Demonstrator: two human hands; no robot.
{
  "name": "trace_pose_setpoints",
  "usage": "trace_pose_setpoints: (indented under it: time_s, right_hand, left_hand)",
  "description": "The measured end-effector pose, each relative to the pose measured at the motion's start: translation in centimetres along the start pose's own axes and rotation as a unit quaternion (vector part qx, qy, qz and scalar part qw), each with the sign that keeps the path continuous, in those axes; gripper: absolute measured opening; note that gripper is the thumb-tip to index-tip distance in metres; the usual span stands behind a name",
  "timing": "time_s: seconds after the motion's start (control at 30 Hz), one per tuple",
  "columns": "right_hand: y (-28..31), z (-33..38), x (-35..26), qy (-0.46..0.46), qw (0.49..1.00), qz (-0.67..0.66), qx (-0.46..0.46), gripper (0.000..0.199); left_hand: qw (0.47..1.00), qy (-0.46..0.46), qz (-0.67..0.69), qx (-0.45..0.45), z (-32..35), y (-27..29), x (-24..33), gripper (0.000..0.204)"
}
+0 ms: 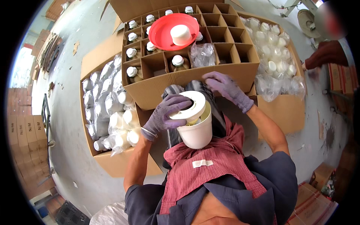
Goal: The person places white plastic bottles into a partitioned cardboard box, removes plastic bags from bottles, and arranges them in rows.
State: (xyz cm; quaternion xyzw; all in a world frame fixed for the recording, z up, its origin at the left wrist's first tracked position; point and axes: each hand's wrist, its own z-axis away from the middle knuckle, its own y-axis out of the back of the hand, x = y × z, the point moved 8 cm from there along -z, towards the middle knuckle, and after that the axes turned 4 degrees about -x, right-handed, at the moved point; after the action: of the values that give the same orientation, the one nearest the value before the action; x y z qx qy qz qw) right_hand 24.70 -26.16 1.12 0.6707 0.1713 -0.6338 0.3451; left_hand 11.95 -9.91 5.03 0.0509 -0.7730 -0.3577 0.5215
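Observation:
My left hand (167,112), in a purple-grey glove, grips a round white lid (197,111) with a dark round spot near my fingers. The lid sits tilted over the mouth of a white tub (195,134) in my lap, whose pale yellowish inside shows at the right. My right hand (226,89), gloved alike, hovers by the front edge of a divided carton (187,77), fingers loosely apart and holding nothing that I can see. A red dish (157,35) rests on the carton, bearing a white cap-like piece (180,34).
White-capped bottles (177,60) stand in several carton cells; crumpled clear plastic (202,54) fills one. To the left is a box of bagged white bottles (108,101), to the right another with bagged white containers (275,48). Another person's arm (326,54) reaches in at the right.

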Motion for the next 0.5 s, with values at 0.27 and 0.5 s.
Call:
trace_pose_setpoints:
  time_s: [0.27,0.5]
  right_hand:
    - [-8.2,0.9,-4.2,0.039,0.981,0.12,-0.145,0.038]
    - [-9.9,-0.2,-1.5,0.122,0.946,-0.001,-0.301,0.042]
  left_hand:
    - [0.998,-0.018,-0.038,-0.051,0.3,-1.9,1.9,0.07]
    - [0.996,0.053,-0.072,0.014,0.0,-2.5,4.6,0.059]
